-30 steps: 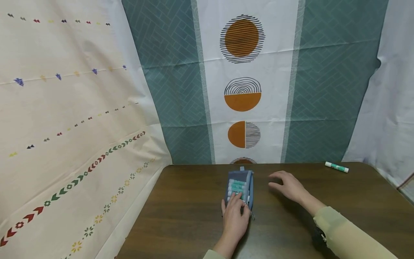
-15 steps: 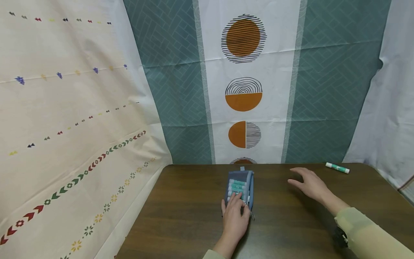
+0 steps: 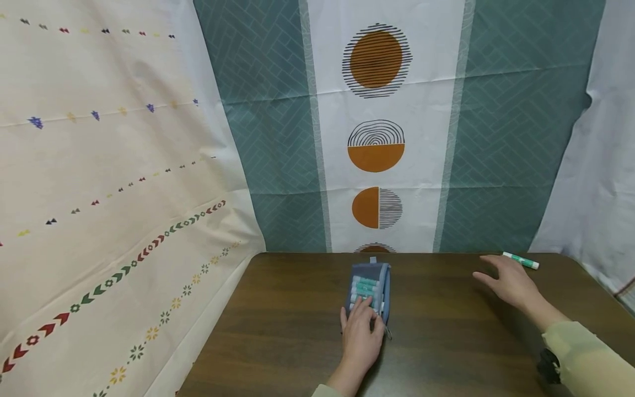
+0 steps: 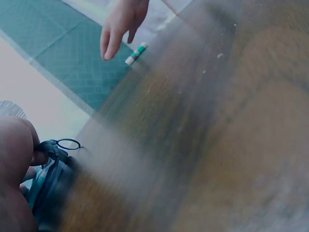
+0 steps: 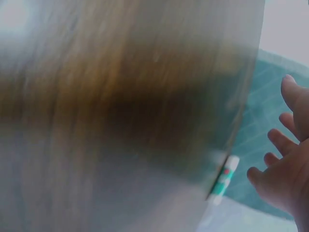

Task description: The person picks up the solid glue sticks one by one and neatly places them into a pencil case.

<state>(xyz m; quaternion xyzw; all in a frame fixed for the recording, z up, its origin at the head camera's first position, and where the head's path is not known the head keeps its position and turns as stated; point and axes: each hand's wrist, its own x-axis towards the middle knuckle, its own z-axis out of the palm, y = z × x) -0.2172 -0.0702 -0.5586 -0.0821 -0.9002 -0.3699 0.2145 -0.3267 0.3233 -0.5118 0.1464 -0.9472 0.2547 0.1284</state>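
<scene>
My left hand [image 3: 360,342] lies on the near end of a blue-grey zip pouch [image 3: 365,270]. In the left wrist view its thumb and finger pinch the pouch's edge [image 4: 48,174], beside a ring-shaped zip pull [image 4: 68,144]. Several white-and-green tubes, like glue sticks, show through the pouch's clear window [image 3: 366,285]. At the far right, a similar loose tube [image 3: 521,261] lies by the table's back edge. Over the table, my right hand [image 3: 511,281] is just left of and nearer than that tube, fingers loosely extended, holding nothing. The right wrist view shows its spread fingers beside the tube [image 5: 225,180].
The dark wooden table [image 3: 436,331] ends at a hanging green and white cloth [image 3: 278,138] behind. A cream patterned cloth [image 3: 124,220] hangs along the left side, and a white cloth [image 3: 595,215] on the right.
My right hand has moved right across the table, from beside the pouch to close by the loose tube. My left hand and the pouch have stayed in place.
</scene>
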